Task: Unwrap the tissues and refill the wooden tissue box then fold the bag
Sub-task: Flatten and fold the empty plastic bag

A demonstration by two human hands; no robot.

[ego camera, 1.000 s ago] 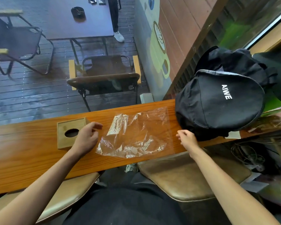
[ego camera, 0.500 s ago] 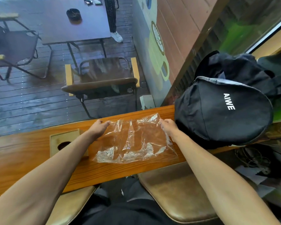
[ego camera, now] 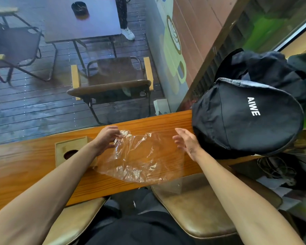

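Note:
A clear crinkled plastic bag [ego camera: 141, 160] lies on the wooden counter [ego camera: 25, 170], its near edge hanging over the front. My left hand [ego camera: 107, 137] pinches the bag's far left corner, which is lifted off the wood. My right hand [ego camera: 187, 141] hovers open at the bag's right side, fingers spread, holding nothing. The wooden tissue box [ego camera: 70, 150] stands left of the bag, partly hidden under my left forearm; its oval slot looks dark and no tissue shows.
A black AIWE backpack [ego camera: 245, 115] fills the counter's right end, close to my right hand. Two brown padded stools [ego camera: 198, 207] stand below the counter. Behind the glass are a chair [ego camera: 111, 80] and a table outside. Cables lie at lower right.
My left hand has gripped and lifted the bag's far left corner. My right hand has let go of the far right corner and drawn back, open. The bag has slid nearer the front edge.

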